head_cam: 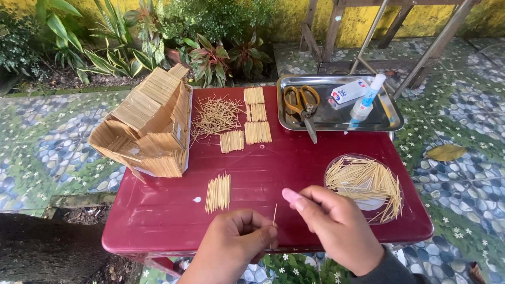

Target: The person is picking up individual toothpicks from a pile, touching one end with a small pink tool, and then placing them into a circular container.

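Observation:
My left hand [239, 239] pinches a single toothpick [274, 213] upright near the front edge of the dark red table [294, 163]. My right hand [336, 223] is close beside it and holds a small pink object [291, 195] between its fingers, its tip near the toothpick. A glued row of toothpicks [218, 192] lies flat just left of my hands. A clear round dish [363, 184] full of loose toothpicks stands to the right of my right hand.
A toothpick-covered house model [150, 123] stands at the table's left end. Loose toothpicks [215, 115] and finished toothpick panels [256, 123] lie at the back. A metal tray [386, 123] holds scissors [302, 105] and glue bottles [360, 97]. Plants and a wooden frame stand behind.

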